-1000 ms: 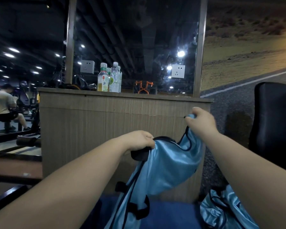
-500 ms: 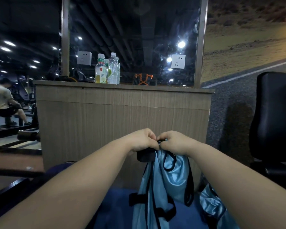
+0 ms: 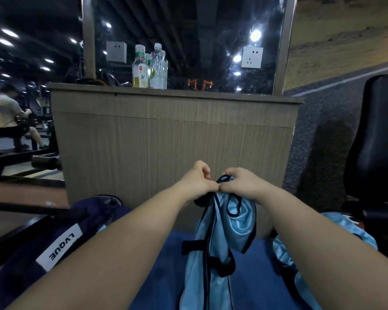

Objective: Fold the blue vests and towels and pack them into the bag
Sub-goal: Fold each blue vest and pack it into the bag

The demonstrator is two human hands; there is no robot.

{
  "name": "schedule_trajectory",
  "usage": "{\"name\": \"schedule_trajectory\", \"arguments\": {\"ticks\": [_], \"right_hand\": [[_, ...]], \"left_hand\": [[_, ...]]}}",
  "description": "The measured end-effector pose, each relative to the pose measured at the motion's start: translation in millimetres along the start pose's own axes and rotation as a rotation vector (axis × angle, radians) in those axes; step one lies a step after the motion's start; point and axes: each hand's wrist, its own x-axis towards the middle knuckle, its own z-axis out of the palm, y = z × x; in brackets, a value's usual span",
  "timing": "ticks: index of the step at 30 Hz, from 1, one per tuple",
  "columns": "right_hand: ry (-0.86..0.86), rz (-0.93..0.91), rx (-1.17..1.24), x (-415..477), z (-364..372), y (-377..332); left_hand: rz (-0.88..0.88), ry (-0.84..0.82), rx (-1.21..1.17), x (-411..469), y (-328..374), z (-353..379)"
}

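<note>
Wooden counter (image 3: 166, 142) just behind vest (image 3: 220, 253)

The vest (image 3: 244, 224), centre frame, is smooth, glossy light-blue cloth with matt black binding. The bag (image 3: 20, 265), lower left, is matt dark navy cloth. The counter (image 3: 166, 142) is a matt wood-grain panel. The bottles (image 3: 158, 68), upper centre, are clear glossy plastic. The seat (image 3: 376, 142), right edge, is smooth black padding with a slight sheen.

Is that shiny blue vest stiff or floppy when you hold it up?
Probably floppy: the blue vest hangs limp in folds below the left hand and right hand pinching its top. Its glossy sheen suggests it could slip easily.
</note>
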Motion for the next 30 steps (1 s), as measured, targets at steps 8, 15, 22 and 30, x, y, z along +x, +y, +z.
{"name": "schedule_trajectory", "arguments": {"ticks": [8,15,22,30], "right_hand": [[-0.052,-0.058,0.207,1.2,1.2,10.6],[-0.015,-0.075,0.624,0.4,-16.4,16.0],[-0.035,-0.039,0.759,0.0,-21.7,22.8],[-0.053,-0.006,0.785,0.2,-26.5,34.7]], "left_hand": [[-0.046,-0.116,-0.280,-14.3,-13.9,3.8],[-0.069,-0.316,-0.392,-25.1,-31.7,-6.1],[-0.013,-0.301,-0.458,-25.5,-30.4,5.2],[-0.002,-0.274,-0.456,-20.7,-30.9,14.5]]}}
